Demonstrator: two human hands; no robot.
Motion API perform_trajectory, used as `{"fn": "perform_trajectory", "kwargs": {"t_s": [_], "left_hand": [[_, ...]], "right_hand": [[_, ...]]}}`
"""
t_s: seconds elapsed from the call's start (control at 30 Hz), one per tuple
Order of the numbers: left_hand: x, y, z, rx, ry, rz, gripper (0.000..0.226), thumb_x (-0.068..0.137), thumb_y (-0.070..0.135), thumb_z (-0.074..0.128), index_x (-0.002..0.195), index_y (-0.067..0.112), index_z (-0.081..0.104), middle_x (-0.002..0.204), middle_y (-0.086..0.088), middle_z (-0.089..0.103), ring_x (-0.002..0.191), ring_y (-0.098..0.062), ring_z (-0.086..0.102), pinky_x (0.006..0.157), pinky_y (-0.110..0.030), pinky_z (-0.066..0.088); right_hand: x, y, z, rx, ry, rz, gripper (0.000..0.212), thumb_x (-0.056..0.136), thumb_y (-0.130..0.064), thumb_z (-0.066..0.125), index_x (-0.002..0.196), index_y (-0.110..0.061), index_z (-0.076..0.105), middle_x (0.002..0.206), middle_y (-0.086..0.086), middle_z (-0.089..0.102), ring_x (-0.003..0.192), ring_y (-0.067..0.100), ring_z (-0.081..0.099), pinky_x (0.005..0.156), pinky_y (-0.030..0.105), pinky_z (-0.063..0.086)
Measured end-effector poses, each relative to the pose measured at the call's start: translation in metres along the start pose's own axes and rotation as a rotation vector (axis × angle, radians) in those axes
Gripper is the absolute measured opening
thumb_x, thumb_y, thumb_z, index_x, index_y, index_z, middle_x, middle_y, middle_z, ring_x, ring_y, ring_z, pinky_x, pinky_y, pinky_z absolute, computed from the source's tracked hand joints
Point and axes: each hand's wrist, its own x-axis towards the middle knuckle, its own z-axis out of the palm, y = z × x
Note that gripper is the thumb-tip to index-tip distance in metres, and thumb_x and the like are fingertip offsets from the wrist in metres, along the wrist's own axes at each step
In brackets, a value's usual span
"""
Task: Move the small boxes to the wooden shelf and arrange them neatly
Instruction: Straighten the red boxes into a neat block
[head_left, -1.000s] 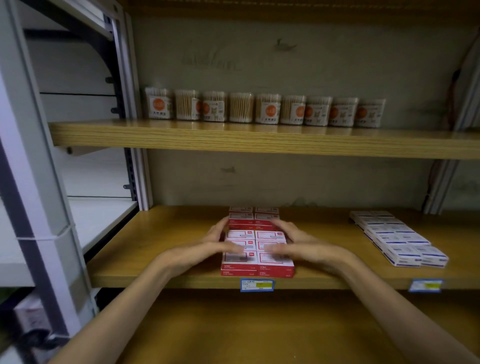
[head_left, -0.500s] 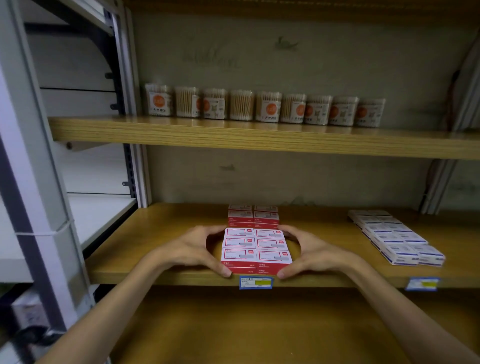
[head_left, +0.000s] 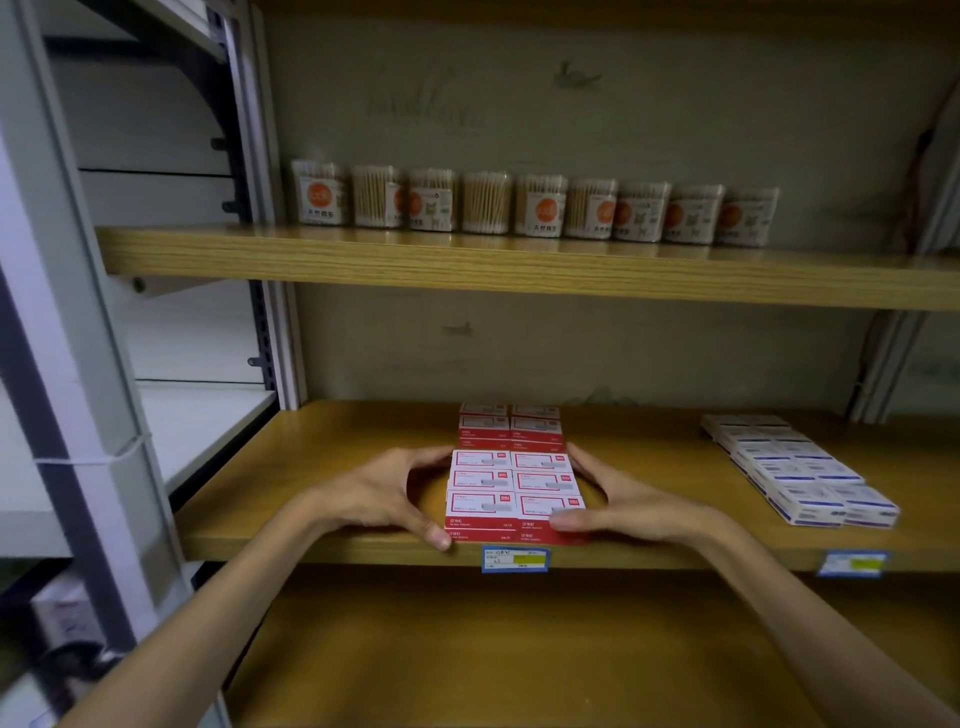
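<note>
Both hands have hardly shifted in the last half second, though a second ago they lay flat atop the stack. On the wooden shelf, the left hand and right hand cup the red-and-white boxes between curled fingers, thumbs pressing the front edge. More red boxes sit just behind the fingers, blue-and-white boxes well right of them.

Small boxes on wooden shelf, between hands
</note>
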Motion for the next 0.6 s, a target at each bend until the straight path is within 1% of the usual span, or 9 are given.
{"fn": "perform_trajectory", "kwargs": {"t_s": [0.07, 0.13, 0.17, 0.23, 0.27, 0.33, 0.4, 0.43, 0.6], "left_hand": [[0.002, -0.001, 0.003, -0.01, 0.017, 0.004, 0.106, 0.062, 0.036, 0.094, 0.148, 0.042, 0.033, 0.132, 0.039, 0.047, 0.121, 0.024, 0.04, 0.105, -0.012, 0.03], [0.001, -0.002, 0.003, -0.004, 0.004, 0.009, 0.103, 0.062, 0.036, 0.094, 0.144, 0.047, 0.032, 0.129, 0.043, 0.046, 0.12, 0.025, 0.04, 0.102, -0.008, 0.03], [0.0, -0.004, 0.0, -0.006, -0.018, 0.004, 0.106, 0.062, 0.038, 0.094, 0.144, 0.047, 0.029, 0.131, 0.042, 0.043, 0.121, 0.023, 0.04, 0.103, -0.008, 0.03], [0.001, -0.007, -0.006, -0.083, -0.035, -0.047, 0.111, 0.061, 0.047, 0.092, 0.15, 0.043, 0.026, 0.141, 0.033, 0.039, 0.13, 0.011, 0.039, 0.111, -0.02, 0.032], [0.003, -0.008, -0.008, -0.174, 0.013, -0.081, 0.103, 0.065, 0.051, 0.088, 0.15, 0.041, 0.03, 0.143, 0.027, 0.041, 0.132, 0.002, 0.041, 0.111, -0.027, 0.034], [0.017, -0.009, -0.007, -0.362, 0.228, -0.133, 0.065, 0.083, 0.05, 0.071, 0.141, 0.036, 0.046, 0.138, 0.014, 0.053, 0.128, -0.009, 0.05, 0.105, -0.031, 0.041], [0.037, -0.007, -0.002, -0.457, 0.439, -0.217, 0.035, 0.096, 0.043, 0.058, 0.128, 0.029, 0.057, 0.125, 0.007, 0.063, 0.115, -0.011, 0.059, 0.1, -0.031, 0.045], [0.046, -0.004, 0.001, -0.477, 0.493, -0.261, 0.032, 0.098, 0.044, 0.056, 0.124, 0.026, 0.058, 0.122, 0.005, 0.065, 0.111, -0.012, 0.061, 0.098, -0.031, 0.045], [0.073, 0.005, 0.008, -0.51, 0.483, -0.34, 0.052, 0.097, 0.056, 0.046, 0.133, 0.02, 0.057, 0.132, 0.0, 0.062, 0.118, -0.018, 0.057, 0.1, -0.036, 0.039]], "right_hand": [[0.002, -0.001, 0.003, -0.038, -0.016, 0.008, 0.096, 0.073, -0.064, 0.074, 0.146, -0.051, 0.012, 0.143, -0.028, 0.04, 0.128, -0.004, 0.042, 0.111, 0.028, 0.035], [0.0, -0.007, 0.004, -0.036, -0.011, 0.02, 0.086, 0.076, -0.068, 0.067, 0.141, -0.052, 0.013, 0.129, -0.032, 0.043, 0.113, -0.01, 0.048, 0.097, 0.018, 0.04], [0.0, -0.01, 0.004, -0.004, 0.04, 0.025, 0.082, 0.077, -0.07, 0.062, 0.142, -0.049, 0.017, 0.124, -0.032, 0.044, 0.109, -0.01, 0.05, 0.091, 0.015, 0.04], [0.004, -0.008, 0.0, 0.056, 0.252, 0.044, 0.074, 0.084, -0.067, 0.056, 0.146, -0.035, 0.032, 0.131, -0.023, 0.049, 0.115, -0.002, 0.051, 0.094, 0.018, 0.039], [0.011, -0.003, -0.004, 0.073, 0.383, 0.059, 0.068, 0.092, -0.061, 0.055, 0.148, -0.025, 0.039, 0.138, -0.013, 0.053, 0.12, 0.005, 0.052, 0.097, 0.022, 0.04], [0.026, 0.006, -0.011, 0.069, 0.552, 0.094, 0.054, 0.099, -0.046, 0.054, 0.144, -0.016, 0.049, 0.139, 0.0, 0.058, 0.122, 0.012, 0.054, 0.1, 0.027, 0.042], [0.041, 0.011, -0.014, 0.085, 0.579, 0.151, 0.046, 0.1, -0.044, 0.052, 0.136, -0.015, 0.057, 0.133, 0.004, 0.063, 0.121, 0.017, 0.058, 0.105, 0.036, 0.046], [0.048, 0.011, -0.014, 0.108, 0.569, 0.184, 0.045, 0.1, -0.045, 0.051, 0.132, -0.015, 0.06, 0.129, 0.004, 0.066, 0.119, 0.019, 0.06, 0.106, 0.04, 0.047], [0.073, 0.01, -0.013, 0.204, 0.615, 0.261, 0.034, 0.097, -0.045, 0.057, 0.106, -0.012, 0.062, 0.106, 0.006, 0.071, 0.097, 0.021, 0.067, 0.091, 0.04, 0.054]]}}
